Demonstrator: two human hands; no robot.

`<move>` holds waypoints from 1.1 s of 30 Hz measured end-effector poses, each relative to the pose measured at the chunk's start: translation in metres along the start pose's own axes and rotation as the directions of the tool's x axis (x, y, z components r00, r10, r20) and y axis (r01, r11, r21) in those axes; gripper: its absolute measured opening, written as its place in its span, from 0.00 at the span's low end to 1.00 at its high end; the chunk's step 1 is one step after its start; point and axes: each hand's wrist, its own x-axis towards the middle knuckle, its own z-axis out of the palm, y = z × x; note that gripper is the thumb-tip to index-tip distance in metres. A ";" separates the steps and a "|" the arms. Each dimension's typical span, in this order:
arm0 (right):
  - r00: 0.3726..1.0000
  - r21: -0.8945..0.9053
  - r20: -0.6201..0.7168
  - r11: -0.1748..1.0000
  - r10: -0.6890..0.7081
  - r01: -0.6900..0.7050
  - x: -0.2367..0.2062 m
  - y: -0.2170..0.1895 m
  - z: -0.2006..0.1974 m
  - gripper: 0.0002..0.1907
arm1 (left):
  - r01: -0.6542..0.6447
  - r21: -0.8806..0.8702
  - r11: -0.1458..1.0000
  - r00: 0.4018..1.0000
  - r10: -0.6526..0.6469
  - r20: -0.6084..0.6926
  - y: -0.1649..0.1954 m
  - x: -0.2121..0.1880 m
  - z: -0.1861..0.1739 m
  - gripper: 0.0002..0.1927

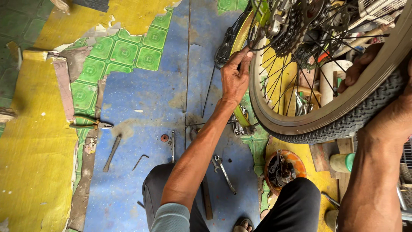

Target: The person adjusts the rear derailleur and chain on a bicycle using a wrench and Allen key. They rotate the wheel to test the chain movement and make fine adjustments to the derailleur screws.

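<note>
Hands work a bicycle wheel (343,109): left hand (235,75) pinches a spoke near the sprockets (288,32), right hand (365,64) grips the rim

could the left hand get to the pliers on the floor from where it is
Probably yes: the left hand is up at the wheel, and the floor between it and the pliers looks open, though that is a long sideways stretch.

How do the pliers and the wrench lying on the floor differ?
The pliers have green handles spread apart; the wrench is one bare metal bar. The pliers lie far left at the edge of the yellow floor patch; the wrench lies on the blue floor beside the left forearm. Both lie flat, untouched by either hand.
</note>
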 end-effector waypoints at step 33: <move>0.991 -0.247 -0.077 0.965 -0.110 0.088 -0.003 -0.036 0.042 0.35 | 0.107 -0.306 0.946 0.975 -0.040 0.219 -0.028 0.038 -0.001 0.10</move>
